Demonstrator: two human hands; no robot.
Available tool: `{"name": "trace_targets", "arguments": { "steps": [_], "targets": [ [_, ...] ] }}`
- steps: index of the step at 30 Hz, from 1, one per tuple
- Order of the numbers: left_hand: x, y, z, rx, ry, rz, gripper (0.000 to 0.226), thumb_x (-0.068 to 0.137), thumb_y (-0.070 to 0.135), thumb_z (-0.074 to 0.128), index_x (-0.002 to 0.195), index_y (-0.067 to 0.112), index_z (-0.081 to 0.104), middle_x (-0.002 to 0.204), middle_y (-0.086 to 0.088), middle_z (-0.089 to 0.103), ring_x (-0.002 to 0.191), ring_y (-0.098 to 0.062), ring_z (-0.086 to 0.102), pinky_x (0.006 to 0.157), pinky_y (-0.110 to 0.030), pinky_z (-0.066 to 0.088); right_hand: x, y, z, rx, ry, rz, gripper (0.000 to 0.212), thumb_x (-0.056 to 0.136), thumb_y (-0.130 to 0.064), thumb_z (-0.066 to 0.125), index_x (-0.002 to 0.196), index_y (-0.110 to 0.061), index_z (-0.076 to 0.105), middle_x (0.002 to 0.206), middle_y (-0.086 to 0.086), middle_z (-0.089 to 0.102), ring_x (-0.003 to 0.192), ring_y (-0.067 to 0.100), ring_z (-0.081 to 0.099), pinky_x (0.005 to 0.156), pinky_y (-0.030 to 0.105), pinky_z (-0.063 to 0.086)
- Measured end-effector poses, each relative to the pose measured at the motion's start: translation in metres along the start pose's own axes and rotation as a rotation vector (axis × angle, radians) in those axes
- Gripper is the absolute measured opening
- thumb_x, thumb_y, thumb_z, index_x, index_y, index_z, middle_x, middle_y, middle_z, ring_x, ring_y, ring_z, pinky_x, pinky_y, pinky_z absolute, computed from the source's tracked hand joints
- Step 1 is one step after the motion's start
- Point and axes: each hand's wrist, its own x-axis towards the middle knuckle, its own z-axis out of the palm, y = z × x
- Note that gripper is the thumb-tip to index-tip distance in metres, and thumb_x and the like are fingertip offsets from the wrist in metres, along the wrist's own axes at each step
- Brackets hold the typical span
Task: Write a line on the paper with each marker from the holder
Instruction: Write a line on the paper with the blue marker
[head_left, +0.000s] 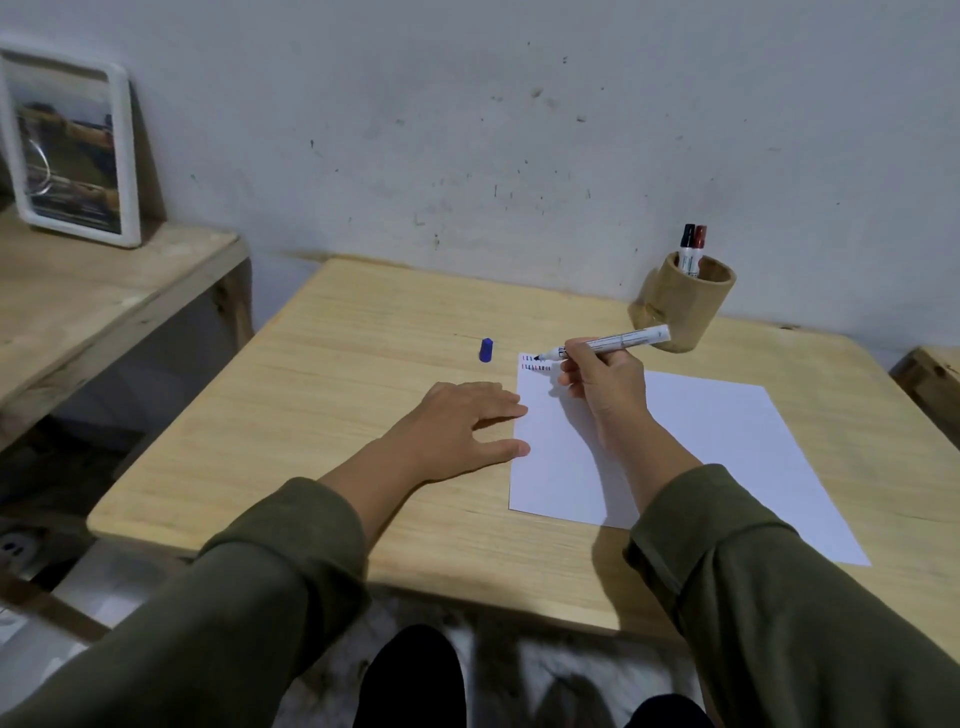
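An uncapped marker (605, 345) is pinched in the right hand (602, 387), tip down on the paper (691, 452) at its far-left corner. The paper's left edge is pinned by the flat, empty left hand (457, 426). A blue cap (486, 349) is lying just left of the paper, and the holder (680, 301) is parked just behind it.

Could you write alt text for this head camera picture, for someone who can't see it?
A person's right hand holds an uncapped marker to a white paper's top corner, beside small marks; the left hand steadies the paper's edge on a wooden table.
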Motion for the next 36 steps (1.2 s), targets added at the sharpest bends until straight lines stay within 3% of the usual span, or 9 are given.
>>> {"name": "trace_targets", "arguments": {
  "steps": [3,7,13,16,21,29,33,36],
  "targets": [
    [0.001,0.0,0.001,-0.017,0.003,-0.012,0.054,0.075,0.056,0.062,0.124,0.033,0.057,0.139,0.016,0.05,0.135,-0.001,0.034,0.114,-0.039,0.026,0.002,0.006,0.005,-0.073,0.019,-0.017,0.013,0.083,-0.022,0.059,0.073,-0.018,0.066,0.062,0.0,0.063,0.059,0.011,0.057,0.061,0.025,0.048],
    [0.001,0.001,0.0,-0.028,-0.008,-0.031,0.053,0.076,0.054,0.063,0.124,0.033,0.056,0.139,0.017,0.049,0.135,0.0,0.033,0.115,-0.038,0.024,0.003,0.01,0.005,-0.17,0.012,-0.049,0.021,0.084,-0.025,0.059,0.084,-0.007,0.069,0.065,0.0,0.065,0.059,0.009,0.059,0.055,0.017,0.045],
    [-0.001,0.003,-0.001,-0.031,-0.011,-0.032,0.053,0.076,0.053,0.064,0.125,0.033,0.056,0.139,0.017,0.049,0.136,0.0,0.033,0.115,-0.038,0.024,0.004,0.014,0.006,-0.28,0.009,-0.099,0.026,0.084,-0.028,0.059,0.088,-0.006,0.071,0.069,0.0,0.069,0.068,0.012,0.065,0.07,0.024,0.05],
    [-0.001,0.003,-0.001,-0.034,-0.01,-0.034,0.053,0.076,0.053,0.064,0.125,0.034,0.056,0.139,0.018,0.049,0.136,0.001,0.032,0.115,-0.038,0.024,0.004,0.014,0.005,-0.316,0.012,-0.113,0.025,0.085,-0.029,0.058,0.088,-0.007,0.071,0.069,-0.003,0.068,0.068,0.008,0.063,0.069,0.021,0.047],
    [0.0,0.002,0.0,-0.027,-0.008,-0.024,0.054,0.076,0.055,0.062,0.125,0.035,0.055,0.139,0.017,0.049,0.135,0.001,0.033,0.115,-0.039,0.025,0.005,0.015,0.006,-0.349,0.018,-0.115,0.027,0.086,-0.031,0.057,0.092,-0.009,0.07,0.079,0.003,0.071,0.08,0.015,0.065,0.075,0.027,0.052],
    [0.0,0.003,-0.001,-0.043,0.002,-0.026,0.053,0.075,0.054,0.064,0.124,0.034,0.056,0.139,0.017,0.049,0.135,0.001,0.033,0.115,-0.038,0.025,0.006,0.016,0.006,-0.339,0.01,-0.105,0.027,0.084,-0.03,0.057,0.088,-0.006,0.071,0.077,0.005,0.071,0.079,0.018,0.066,0.075,0.031,0.053],
    [0.0,0.002,-0.001,-0.036,0.002,-0.021,0.055,0.073,0.057,0.062,0.123,0.035,0.057,0.139,0.017,0.049,0.135,0.0,0.034,0.115,-0.039,0.025,0.006,0.015,0.006,-0.361,0.012,-0.108,0.031,0.086,-0.029,0.057,0.095,-0.003,0.069,0.089,0.009,0.071,0.084,0.019,0.066,0.069,0.023,0.049],
    [-0.001,0.002,-0.001,-0.033,0.003,-0.016,0.054,0.074,0.055,0.063,0.123,0.034,0.057,0.139,0.017,0.05,0.135,0.0,0.034,0.114,-0.039,0.025,0.007,0.016,0.006,-0.36,0.014,-0.098,0.03,0.086,-0.03,0.057,0.095,-0.003,0.069,0.091,0.011,0.072,0.086,0.021,0.066,0.071,0.025,0.05]
  ]
}}
